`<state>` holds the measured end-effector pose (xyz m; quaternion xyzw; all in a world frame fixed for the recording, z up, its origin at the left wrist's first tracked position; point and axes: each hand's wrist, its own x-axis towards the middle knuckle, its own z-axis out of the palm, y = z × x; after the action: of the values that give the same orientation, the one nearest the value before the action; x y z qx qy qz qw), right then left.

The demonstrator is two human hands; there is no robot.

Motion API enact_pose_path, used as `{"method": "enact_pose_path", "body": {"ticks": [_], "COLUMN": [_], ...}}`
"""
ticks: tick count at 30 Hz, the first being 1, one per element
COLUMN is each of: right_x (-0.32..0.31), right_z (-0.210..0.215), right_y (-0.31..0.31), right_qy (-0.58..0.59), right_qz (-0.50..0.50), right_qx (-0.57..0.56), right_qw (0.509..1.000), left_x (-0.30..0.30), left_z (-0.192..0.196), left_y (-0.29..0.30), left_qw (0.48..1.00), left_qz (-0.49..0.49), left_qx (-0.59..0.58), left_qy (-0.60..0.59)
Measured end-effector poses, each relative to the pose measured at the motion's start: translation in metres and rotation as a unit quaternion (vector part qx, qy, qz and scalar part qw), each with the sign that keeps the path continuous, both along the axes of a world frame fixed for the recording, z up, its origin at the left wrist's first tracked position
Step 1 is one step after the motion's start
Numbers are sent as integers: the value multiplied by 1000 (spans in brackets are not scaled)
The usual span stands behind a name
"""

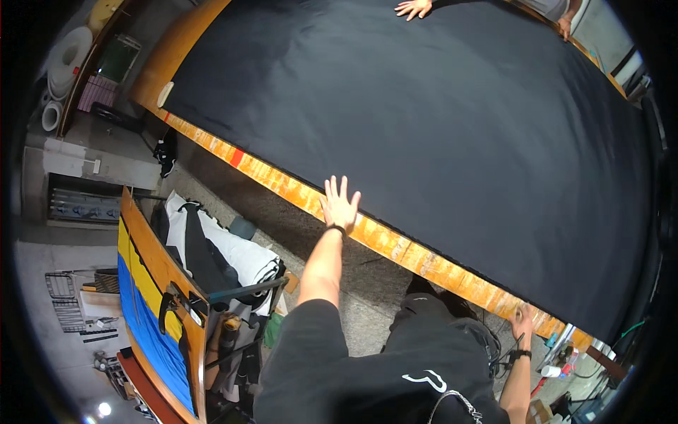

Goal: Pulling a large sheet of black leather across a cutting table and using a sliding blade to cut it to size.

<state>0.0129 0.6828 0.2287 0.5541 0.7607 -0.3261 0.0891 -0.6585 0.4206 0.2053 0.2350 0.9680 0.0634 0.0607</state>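
Observation:
A wide sheet of black fabric covers most of a large wooden table. My left hand lies open on the near edge, fingers spread, their tips reaching onto the fabric's border. Farther right, my right hand is closed around the table's worn wooden edge, just beside the fabric's rim; part of its fingers is hidden. Across the table, another person's hand rests flat on the cloth. A further hand touches the far right edge.
Metal tubes and small tools sit by the table's near right corner. At left stands a rack with wooden board, blue and yellow fabric and white-and-black rolls. A dark fabric roll lines the right end.

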Motion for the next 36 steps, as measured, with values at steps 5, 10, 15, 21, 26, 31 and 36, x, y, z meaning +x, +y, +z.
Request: {"method": "enact_pose_path", "body": {"ticks": [5, 10, 15, 21, 26, 31, 36], "right_x": [62, 30, -20, -130, -88, -8, -180], "right_z": [-26, -38, -40, -6, -82, -105, -96], "right_y": [-78, -120, -126, -163, -301, -533, -649], "right_qy": [21, 39, 108, 169, 212, 186, 181], "right_qz": [-131, -204, -177, -181, -257, -356, -406], "right_qx": [18, -169, -52, 47, 38, -30, -179], "right_qw": [991, 963, 977, 968, 942, 916, 877], "left_x": [25, -3, -105, -122, -143, -301, -483], "left_z": [-17, -4, 3, -29, 4, 11, 46], "left_y": [-13, -55, -83, -170, -241, -296, -325], "left_qw": [996, 990, 988, 989, 972, 997, 993], "left_qz": [-28, -11, -4, -118, -180, -16, 113], "left_qx": [83, 132, 133, -52, 64, 22, 8], "left_qy": [-1, 41, 79, -71, -132, -78, 30]}}
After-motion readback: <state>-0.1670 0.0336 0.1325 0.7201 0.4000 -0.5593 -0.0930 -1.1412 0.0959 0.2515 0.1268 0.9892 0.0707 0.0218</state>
